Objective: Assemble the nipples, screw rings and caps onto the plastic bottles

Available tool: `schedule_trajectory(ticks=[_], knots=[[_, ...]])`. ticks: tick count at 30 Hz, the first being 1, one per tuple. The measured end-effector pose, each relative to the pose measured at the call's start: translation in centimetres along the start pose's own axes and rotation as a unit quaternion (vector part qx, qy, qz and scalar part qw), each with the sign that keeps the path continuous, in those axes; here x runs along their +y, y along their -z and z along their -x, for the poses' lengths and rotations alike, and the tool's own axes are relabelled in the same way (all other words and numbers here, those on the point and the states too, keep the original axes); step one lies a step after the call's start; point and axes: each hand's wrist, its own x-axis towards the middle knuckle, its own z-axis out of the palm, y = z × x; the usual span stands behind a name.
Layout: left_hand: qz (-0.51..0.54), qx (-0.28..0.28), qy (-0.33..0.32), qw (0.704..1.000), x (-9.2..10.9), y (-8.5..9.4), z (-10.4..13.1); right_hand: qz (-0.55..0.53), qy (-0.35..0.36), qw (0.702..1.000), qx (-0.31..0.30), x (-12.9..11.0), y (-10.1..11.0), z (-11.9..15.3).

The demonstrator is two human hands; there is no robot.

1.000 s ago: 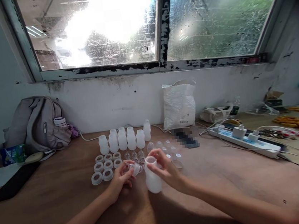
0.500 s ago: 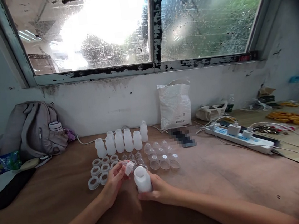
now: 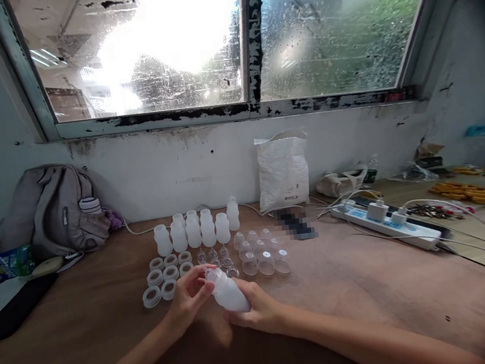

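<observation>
My right hand point(image 3: 257, 308) is wrapped round a frosted white baby bottle point(image 3: 233, 297), tilted with its mouth up and to the left. With fingers and thumb, my left hand point(image 3: 192, 293) grips a clear bottle top point(image 3: 214, 275) at the bottle's mouth; whether it is screwed on I cannot tell. Just beyond my hands lie several clear teats point(image 3: 224, 253), partly hidden by the bottle and fingers. White collar rings point(image 3: 152, 297) are laid out in rows on the left. Clear domed caps point(image 3: 266, 264) stand in rows on the right.
Several frosted bottles point(image 3: 193, 229) stand behind the rings, and one topped bottle point(image 3: 232, 213) stands apart. A white plastic bag point(image 3: 284, 171) leans on the wall. At the right is a power strip point(image 3: 396, 226) with cables. A backpack point(image 3: 53, 209) and a black phone-like slab point(image 3: 18, 310) are at the left.
The bottle has tipped from nearly upright to leaning left. My left hand has brought the clear bottle top from beside the bottle onto its mouth.
</observation>
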Motion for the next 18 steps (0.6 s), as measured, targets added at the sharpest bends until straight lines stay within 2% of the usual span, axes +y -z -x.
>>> schedule_trajectory(ticks=[4,9,14,18], knots=[[-0.026,-0.016,-0.009,0.999,-0.1,0.0,0.0,0.011,0.006,1.000,0.010,0.1,-0.1,0.1],[0.004,-0.029,-0.018,0.999,-0.5,-0.7,0.5,0.008,0.005,1.000,0.010,-0.2,-0.1,0.2],[0.031,-0.013,-0.003,0.999,-0.1,-1.8,1.1,-0.005,0.041,0.999,0.014,-0.3,0.1,0.4],[0.081,0.009,-0.019,0.997,0.1,-1.7,0.7,-0.027,0.042,0.999,0.012,-0.2,0.1,0.4]])
